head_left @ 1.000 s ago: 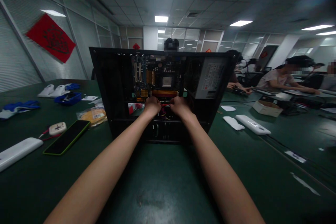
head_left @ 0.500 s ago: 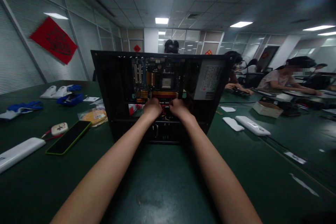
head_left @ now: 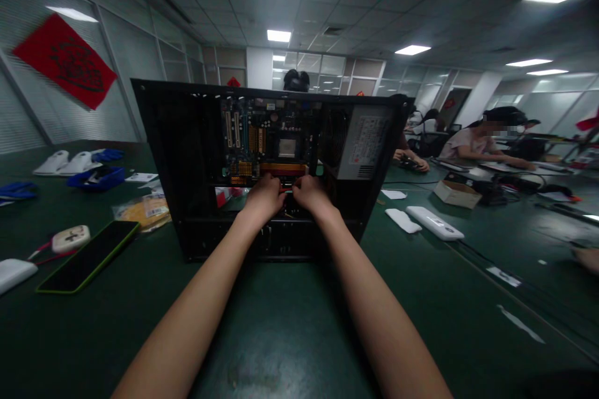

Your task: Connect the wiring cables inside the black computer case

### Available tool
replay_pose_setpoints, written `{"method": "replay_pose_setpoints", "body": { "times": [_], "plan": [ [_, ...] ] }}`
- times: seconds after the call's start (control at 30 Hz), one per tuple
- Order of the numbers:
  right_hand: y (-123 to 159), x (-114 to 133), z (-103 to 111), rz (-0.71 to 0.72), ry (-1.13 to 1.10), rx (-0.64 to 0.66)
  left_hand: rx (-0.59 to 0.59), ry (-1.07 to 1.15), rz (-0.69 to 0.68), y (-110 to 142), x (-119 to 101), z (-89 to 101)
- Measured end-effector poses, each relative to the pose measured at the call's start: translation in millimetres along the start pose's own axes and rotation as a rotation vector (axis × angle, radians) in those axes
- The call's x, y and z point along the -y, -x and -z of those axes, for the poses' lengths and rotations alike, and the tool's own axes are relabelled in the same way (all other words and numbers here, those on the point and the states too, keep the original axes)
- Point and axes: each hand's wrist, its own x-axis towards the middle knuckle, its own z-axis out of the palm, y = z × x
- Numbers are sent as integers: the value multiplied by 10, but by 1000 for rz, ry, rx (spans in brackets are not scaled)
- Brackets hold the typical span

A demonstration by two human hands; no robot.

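Observation:
An open black computer case (head_left: pixel 175 156) stands on the table, its inside facing me. Mounted in it is a motherboard (head_left: pixel 262 118) with a bare processor (head_left: pixel 287 148) and orange-red slots (head_left: pixel 283 169) along its lower edge. Just below those slots, my left hand (head_left: pixel 265 195) is closed with its fingers bent, and my right hand (head_left: pixel 309 192) is pinched beside it. A thin red cable (head_left: pixel 286 189) runs between the fingertips of both hands. The fingertips themselves are partly hidden. A power supply (head_left: pixel 369 143) sits at the case's upper right.
Left of the case lie a phone (head_left: pixel 88 257), a bagged yellow item (head_left: pixel 143 212), a blue tray (head_left: pixel 97 178) and white-and-blue gloves (head_left: pixel 75 162). To the right are a white power bank (head_left: pixel 435 222) and a small box (head_left: pixel 456 193). Other people sit farther right.
My view has turned slightly right, so the case appears farther left. Both hands stay at the slots' lower edge; the left hand's thumb now shows toward the right hand.

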Motion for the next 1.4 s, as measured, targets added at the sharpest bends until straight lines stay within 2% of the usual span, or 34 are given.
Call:
{"method": "replay_pose_setpoints", "body": {
  "times": [0.27,0.47,0.57,0.87,0.97,1.1,1.17,1.27,1.4],
  "plan": [
    [34,47,-9,23,-64,-39,-39,56,-27,-65,57,-75],
    [54,52,-18,34,-102,-47,-7,97,31,-45,-12,-3],
    [50,51,-18,46,-110,-51,-56,118,5,-31,-1,5],
    [60,45,-17,188,-206,-19,-108,149,-69,-46,62,-45],
    [79,23,-37,209,-158,100,-84,135,-27,-43,60,-50],
    [79,-5,-58,336,-43,561,-20,162,14,-33,69,-65],
    [63,-9,-58,340,6,723,-1,184,-1,-29,71,-68],
    [50,-2,-33,252,91,764,31,203,-7,-27,68,-67],
    [80,7,26,53,219,788,70,225,-1,-32,68,-77]
  ]
}}
